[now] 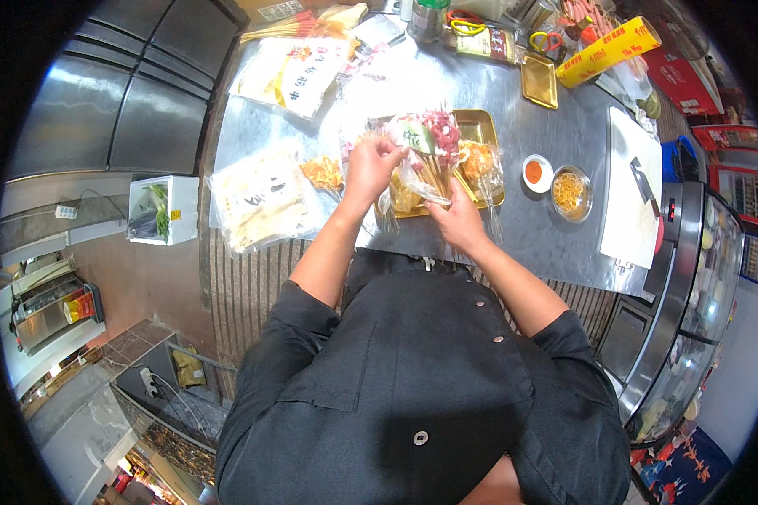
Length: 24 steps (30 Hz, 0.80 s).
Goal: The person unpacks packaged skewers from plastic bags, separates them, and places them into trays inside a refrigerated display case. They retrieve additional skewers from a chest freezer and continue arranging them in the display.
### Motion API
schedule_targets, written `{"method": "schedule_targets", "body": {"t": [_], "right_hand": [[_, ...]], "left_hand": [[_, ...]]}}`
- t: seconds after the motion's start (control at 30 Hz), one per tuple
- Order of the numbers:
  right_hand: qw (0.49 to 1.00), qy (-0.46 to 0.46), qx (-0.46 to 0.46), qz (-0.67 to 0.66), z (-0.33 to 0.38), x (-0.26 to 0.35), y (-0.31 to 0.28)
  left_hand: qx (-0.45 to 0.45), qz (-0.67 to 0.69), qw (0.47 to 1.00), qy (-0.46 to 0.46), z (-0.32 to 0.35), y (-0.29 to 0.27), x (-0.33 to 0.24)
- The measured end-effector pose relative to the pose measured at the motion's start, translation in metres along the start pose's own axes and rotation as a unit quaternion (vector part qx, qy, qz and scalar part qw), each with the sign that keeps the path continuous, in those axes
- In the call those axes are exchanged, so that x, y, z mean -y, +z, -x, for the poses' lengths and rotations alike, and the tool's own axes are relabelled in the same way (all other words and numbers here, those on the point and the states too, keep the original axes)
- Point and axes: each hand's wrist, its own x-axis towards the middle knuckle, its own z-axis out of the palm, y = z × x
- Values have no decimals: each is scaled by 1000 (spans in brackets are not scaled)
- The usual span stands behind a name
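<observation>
Both hands are at a clear plastic bag of red meat skewers [443, 135] above a gold tray [486, 126]. My left hand [376, 165] pinches the left edge of the bag, near a green-and-white label. My right hand [458, 220] is closed round the bag's lower right end, where the thin wooden sticks gather. Orange-yellow skewered food [478, 158] lies in the tray to the right of the bag. Left of my left hand is a bunch of orange-coated skewers [322, 173]. My fingertips are partly hidden by the shiny plastic.
Packaged pale food [261, 198] lies at the table's left, with a larger white packet [299, 76] behind it. On the right are a small bowl of red powder [534, 173], a bowl of yellow shreds [570, 195] and a knife [644, 187] on a white cutting board [621, 220].
</observation>
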Motion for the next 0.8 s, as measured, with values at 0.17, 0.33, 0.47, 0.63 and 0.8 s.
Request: {"method": "schedule_targets", "body": {"t": [0.17,0.33,0.47,0.63,0.8], "right_hand": [[998,26,30,-49,4,-2,-9],[994,94,49,-35,8,-3,-29],[993,65,89,43,18,-5,-47],[987,82,134,0,26,-10,-56],[982,102,91,-128,20,-13,-70]], "left_hand": [[30,78,996,-26,-2,4,4],[-52,-130,987,83,-5,-6,10],[-100,-190,973,85,-20,-25,21],[-125,-127,982,64,-43,-38,42],[-37,-112,993,-4,-31,-35,59]]}}
